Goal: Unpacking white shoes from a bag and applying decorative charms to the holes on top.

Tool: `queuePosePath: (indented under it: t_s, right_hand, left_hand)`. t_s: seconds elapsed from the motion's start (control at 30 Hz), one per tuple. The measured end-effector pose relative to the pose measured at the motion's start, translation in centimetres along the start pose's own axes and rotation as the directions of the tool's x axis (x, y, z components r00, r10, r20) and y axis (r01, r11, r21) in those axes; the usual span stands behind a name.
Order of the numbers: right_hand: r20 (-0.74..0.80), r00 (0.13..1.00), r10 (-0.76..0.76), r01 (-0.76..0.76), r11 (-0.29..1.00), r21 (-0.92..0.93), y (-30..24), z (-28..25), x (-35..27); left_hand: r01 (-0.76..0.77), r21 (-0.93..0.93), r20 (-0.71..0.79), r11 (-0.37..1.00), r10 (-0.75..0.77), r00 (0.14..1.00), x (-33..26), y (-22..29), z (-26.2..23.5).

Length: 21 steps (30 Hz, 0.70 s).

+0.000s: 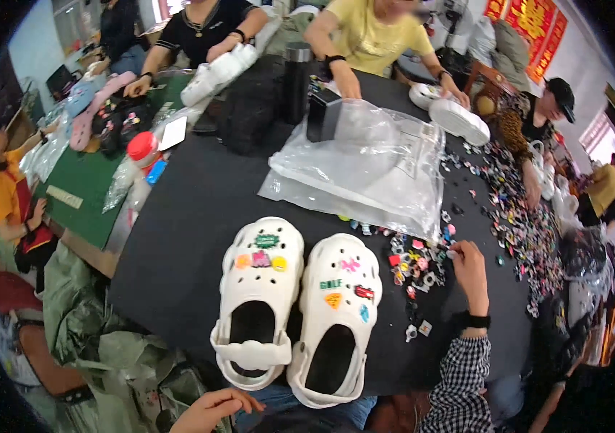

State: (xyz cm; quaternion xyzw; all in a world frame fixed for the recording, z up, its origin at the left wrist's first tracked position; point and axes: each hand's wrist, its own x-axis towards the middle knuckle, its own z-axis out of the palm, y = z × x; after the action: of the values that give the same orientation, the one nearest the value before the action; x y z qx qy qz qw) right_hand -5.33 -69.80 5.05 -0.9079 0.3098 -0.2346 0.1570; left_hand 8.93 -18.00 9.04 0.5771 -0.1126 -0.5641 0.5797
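Observation:
Two white clogs stand side by side on the black table (177, 245), heels toward me. The left clog (260, 296) and the right clog (338, 317) each carry several small coloured charms on the toe. My right hand (468, 268), in a checked sleeve with a black wristband, reaches into a pile of small charms (416, 267) right of the clogs; its fingertips touch the charms, and whether they pinch one is unclear. My left hand (210, 408) lies low by my lap, below the table edge, fingers spread and holding nothing.
A crumpled clear plastic bag (365, 166) lies behind the clogs. Many more charms (517, 216) spread along the right side. Other people sit around the far and left edges handling white clogs (459, 119), with a dark flask (297, 79) and a red-capped bottle (141, 155) nearby.

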Motion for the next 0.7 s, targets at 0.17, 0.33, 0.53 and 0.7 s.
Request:
queuePosePath:
  t_s: [0.17,0.33,0.53,0.7]
  right_hand:
    - [0.017,1.0,-0.01,0.01,1.0,-0.002,-2.1,0.2,0.4]
    - [-0.001,1.0,0.0,0.0,1.0,0.009,-2.7,-0.2,0.3]
    - [0.006,1.0,-0.023,0.022,0.998,0.053,-2.6,0.1,-0.3]
    - [0.0,1.0,-0.003,0.003,1.0,0.002,-3.4,0.1,-0.7]
  left_hand:
    - [-0.052,-0.23,-0.076,0.972,0.035,0.996,0.0,-3.0,-0.6]
    - [-0.114,-0.143,-0.211,0.983,0.082,0.974,-0.4,-0.7,-0.7]
    - [-0.35,0.191,-0.498,0.917,0.398,0.77,-0.9,3.8,-0.8]
    - [-0.563,0.6,-0.234,0.568,0.798,0.555,0.1,9.4,2.7]
